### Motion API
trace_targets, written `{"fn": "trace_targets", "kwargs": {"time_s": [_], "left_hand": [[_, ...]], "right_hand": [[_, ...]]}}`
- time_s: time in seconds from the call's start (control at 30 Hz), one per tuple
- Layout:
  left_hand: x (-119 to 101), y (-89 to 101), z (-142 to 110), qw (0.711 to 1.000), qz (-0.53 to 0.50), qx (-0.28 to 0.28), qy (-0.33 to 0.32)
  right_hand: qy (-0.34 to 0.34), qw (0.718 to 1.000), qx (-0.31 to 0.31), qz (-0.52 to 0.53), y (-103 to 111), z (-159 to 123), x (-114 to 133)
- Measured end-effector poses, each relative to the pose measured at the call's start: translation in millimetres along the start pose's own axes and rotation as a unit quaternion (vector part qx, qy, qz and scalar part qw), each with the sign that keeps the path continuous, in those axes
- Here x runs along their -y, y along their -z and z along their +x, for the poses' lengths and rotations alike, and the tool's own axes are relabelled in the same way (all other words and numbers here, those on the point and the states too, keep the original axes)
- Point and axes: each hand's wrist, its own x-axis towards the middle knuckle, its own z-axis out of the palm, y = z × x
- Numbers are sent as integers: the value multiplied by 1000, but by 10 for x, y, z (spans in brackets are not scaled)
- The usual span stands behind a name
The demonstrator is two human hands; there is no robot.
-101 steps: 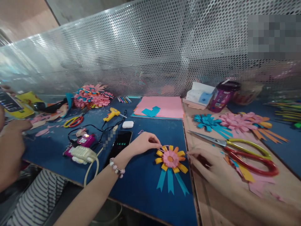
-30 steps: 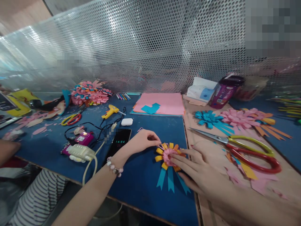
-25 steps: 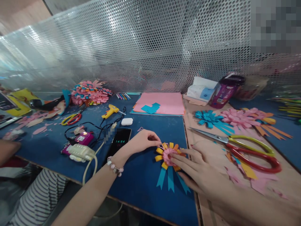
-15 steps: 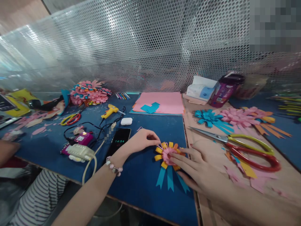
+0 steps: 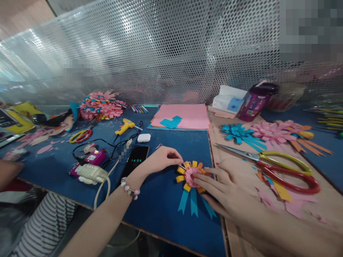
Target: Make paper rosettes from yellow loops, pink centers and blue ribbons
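Note:
A paper flower (image 5: pixel 192 176) lies on the blue table, with a pink centre, yellow and orange looped petals and teal ribbon tails (image 5: pixel 193 202) pointing toward me. My left hand (image 5: pixel 164 158), above a beaded bracelet, pinches a thin pink paper strip (image 5: pixel 185 165) at the flower's upper left edge. From the right, my right hand (image 5: pixel 218 189) rests with its fingers stretched out over the flower's centre and right side, hiding some petals. Beside that hand lie large scissors (image 5: pixel 268 160) with one yellow and one red handle.
Behind are pink paper sheets (image 5: pixel 184 116) and a purple cup (image 5: pixel 257 101). Finished paper flowers (image 5: pixel 272 132) lie right, more in a pile (image 5: pixel 103 105) at back left. A yellow glue gun (image 5: pixel 125 126), phone (image 5: pixel 136 162) and cabled power strip (image 5: pixel 92 173) sit left. Another person's arm (image 5: pixel 9 173) shows far left.
Both hands stay in the same place on the flower and strip. Only a very slight shift of the view is visible.

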Motion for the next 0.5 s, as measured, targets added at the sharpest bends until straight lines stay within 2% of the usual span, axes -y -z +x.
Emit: {"fn": "trace_targets", "kwargs": {"time_s": [0.13,0.5], "left_hand": [[-13,23,-9,1000,21,-14,6],[36,-9,12,1000,13,1,-1]], "right_hand": [[-3,1000,-8,5,-7,-6,-1],[2,1000,-15,5,-19,3,1]]}}
